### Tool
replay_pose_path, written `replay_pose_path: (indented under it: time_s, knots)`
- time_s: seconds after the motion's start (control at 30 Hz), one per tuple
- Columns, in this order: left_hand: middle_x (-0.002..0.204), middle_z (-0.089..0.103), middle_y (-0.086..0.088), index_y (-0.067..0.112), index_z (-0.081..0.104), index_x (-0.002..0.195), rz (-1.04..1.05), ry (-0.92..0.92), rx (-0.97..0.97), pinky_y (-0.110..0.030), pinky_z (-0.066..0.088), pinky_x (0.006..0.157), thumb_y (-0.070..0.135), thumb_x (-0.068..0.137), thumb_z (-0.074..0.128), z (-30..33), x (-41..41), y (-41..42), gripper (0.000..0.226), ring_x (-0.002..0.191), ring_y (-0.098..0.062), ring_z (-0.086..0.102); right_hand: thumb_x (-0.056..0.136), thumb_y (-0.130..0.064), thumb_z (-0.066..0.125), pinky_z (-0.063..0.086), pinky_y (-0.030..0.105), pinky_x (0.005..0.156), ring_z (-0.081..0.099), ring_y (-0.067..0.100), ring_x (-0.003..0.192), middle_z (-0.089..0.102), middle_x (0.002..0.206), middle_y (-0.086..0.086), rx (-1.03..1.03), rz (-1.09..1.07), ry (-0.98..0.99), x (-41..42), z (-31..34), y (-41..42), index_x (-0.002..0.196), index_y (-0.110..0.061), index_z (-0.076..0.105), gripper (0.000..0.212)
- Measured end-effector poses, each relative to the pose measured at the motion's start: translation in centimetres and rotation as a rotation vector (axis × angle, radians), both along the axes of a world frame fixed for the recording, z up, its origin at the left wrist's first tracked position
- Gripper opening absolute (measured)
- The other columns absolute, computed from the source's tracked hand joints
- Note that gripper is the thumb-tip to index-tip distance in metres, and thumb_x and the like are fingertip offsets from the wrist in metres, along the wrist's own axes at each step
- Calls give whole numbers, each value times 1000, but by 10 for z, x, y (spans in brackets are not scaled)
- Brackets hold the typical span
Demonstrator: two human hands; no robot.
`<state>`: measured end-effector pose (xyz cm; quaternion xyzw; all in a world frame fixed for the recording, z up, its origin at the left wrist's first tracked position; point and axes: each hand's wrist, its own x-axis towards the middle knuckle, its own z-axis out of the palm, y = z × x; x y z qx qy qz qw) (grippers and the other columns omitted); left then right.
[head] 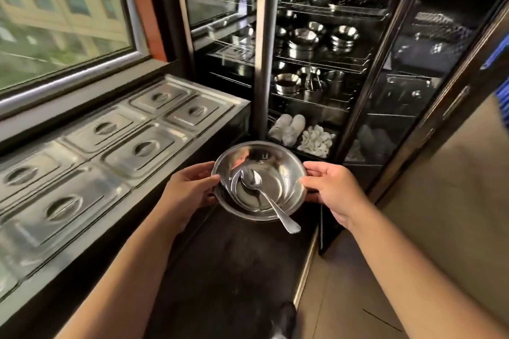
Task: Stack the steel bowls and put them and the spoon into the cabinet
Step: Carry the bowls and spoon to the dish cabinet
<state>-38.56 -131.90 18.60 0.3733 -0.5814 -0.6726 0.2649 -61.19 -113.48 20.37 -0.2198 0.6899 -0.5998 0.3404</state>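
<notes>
I hold the stacked steel bowls (286,165) in front of me at waist height, a smaller bowl nested inside a wide one. A steel spoon (271,202) lies in the inner bowl, its handle sticking out over the near rim. My left hand (190,187) grips the left rim and my right hand (333,187) grips the right rim. The open cabinet (316,63) stands just beyond, its wire shelves holding several steel bowls and cups.
A steel counter with several lidded food pans (124,143) runs along the window on the left. The cabinet's glass door (407,77) stands open to the right. White cups and spoons (303,135) fill the bottom shelf. A dark floor lies below.
</notes>
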Motion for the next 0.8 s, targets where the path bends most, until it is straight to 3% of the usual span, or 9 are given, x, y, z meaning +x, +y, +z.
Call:
replay_pose_path:
  time_s: [0.07, 0.2, 0.33, 0.47, 0.53, 0.63, 0.73, 0.8]
  knots:
    - [96, 78, -12, 22, 79, 106, -10, 9, -16, -34, 61, 68, 9, 84, 76, -1, -27, -15, 26, 79, -22, 74, 90, 8, 66, 62, 36, 69, 73, 20, 89, 73, 113, 10, -16, -28, -12, -24, -4, -13, 131, -3, 60, 43]
    - [87, 78, -13, 11, 78, 106, 28, 9, 3, -22, 56, 55, -1, 86, 72, -2, -89, -50, 24, 62, -15, 71, 89, 7, 68, 60, 28, 60, 76, 14, 80, 73, 109, 5, -45, -45, -16, -86, -16, -59, 133, -1, 59, 45]
    - [94, 77, -20, 8, 76, 106, 38, -6, -28, -25, 59, 57, -3, 87, 69, 11, -148, -92, 23, 66, -19, 71, 88, 4, 71, 62, 35, 68, 77, 14, 84, 76, 101, -3, -57, -35, -16, -147, -17, -110, 130, -3, 62, 43]
    - [101, 76, -18, 5, 71, 118, 44, 3, -31, -42, 61, 80, 0, 89, 68, 26, -211, -135, 29, 80, -27, 73, 88, 4, 71, 65, 40, 72, 77, 10, 83, 78, 91, -6, -78, -13, 9, -213, -3, -152, 129, -5, 64, 42]
    - [94, 78, -13, 6, 70, 116, 32, 22, -39, -34, 62, 69, -2, 91, 65, 25, -246, -154, 27, 75, -22, 75, 89, 4, 70, 64, 34, 66, 76, 9, 82, 79, 86, -13, -78, -13, 24, -248, 1, -170, 129, -5, 64, 41]
    - [87, 78, -10, 7, 72, 112, 23, 61, -28, -26, 59, 58, -5, 91, 62, 25, -282, -166, 26, 67, -17, 74, 90, 4, 69, 59, 23, 58, 76, 7, 80, 78, 88, -9, -91, -48, 9, -278, 5, -181, 131, -4, 62, 42]
    - [83, 77, -7, 8, 73, 111, -24, 46, -12, -28, 59, 59, -6, 91, 62, 19, -331, -188, 26, 68, -17, 73, 90, 3, 69, 58, 21, 56, 77, 10, 78, 80, 89, -7, -68, -103, -10, -320, 0, -194, 128, -5, 65, 39]
    - [92, 78, -10, 9, 73, 114, -65, 22, -4, -34, 61, 66, -2, 92, 64, 16, -364, -204, 26, 78, -23, 74, 90, 0, 70, 58, 23, 58, 77, 14, 78, 78, 100, 0, -52, -168, -15, -346, -5, -200, 127, -7, 66, 38]
